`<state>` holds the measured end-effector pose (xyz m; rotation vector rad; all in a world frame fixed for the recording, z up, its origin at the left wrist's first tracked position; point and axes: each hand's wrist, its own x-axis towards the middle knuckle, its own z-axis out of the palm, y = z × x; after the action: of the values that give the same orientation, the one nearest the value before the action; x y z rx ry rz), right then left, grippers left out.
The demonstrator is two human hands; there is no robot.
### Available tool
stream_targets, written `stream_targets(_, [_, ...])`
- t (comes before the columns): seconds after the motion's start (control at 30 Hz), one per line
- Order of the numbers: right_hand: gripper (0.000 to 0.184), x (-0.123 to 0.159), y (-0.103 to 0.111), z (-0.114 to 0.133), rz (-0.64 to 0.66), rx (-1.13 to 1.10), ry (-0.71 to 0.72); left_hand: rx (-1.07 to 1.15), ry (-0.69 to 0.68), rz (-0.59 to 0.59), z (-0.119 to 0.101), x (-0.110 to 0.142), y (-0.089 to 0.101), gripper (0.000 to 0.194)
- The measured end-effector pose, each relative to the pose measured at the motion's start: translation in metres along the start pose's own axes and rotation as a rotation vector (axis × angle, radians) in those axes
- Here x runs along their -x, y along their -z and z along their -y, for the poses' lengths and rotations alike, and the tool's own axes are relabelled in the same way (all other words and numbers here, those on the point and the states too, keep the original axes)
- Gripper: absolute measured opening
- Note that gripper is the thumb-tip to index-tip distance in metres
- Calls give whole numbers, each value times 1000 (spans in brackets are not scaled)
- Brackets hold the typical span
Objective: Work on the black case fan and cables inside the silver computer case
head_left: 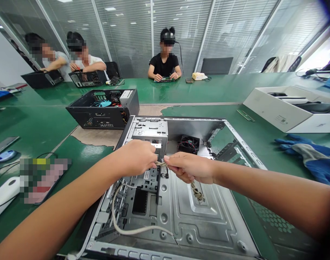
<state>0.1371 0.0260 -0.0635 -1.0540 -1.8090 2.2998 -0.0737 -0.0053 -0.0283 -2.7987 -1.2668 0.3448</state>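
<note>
My left hand (140,156) and my right hand (191,167) are both closed on a twisted beige cable (161,164), with a short stretch of it showing between them. A knotted end (197,193) of the cable hangs below my right hand. Both hands are above an open silver computer case (208,213) that lies on its side. Inside it are a drive cage (150,128) at the far left and a black fan (188,143) at the back. A thick pale cable (137,230) curves loosely across the case's near left part.
A black computer case (102,117) stands behind on the green table (154,92). To the right lie blue-grey gloves (313,155), a memory module (245,115) and a white box (284,117). A phone (49,180) is at left. Several people sit opposite, handling computer parts.
</note>
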Motion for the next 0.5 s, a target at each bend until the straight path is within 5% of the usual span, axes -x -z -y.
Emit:
stream_targets(0.17, [57,-1,1,0,-13,10,23,-23,54,30,-3,2,2,27])
stream_targets(0.5, [53,-2,1,1,-43,77,18,359,1,168,8,0,5,21])
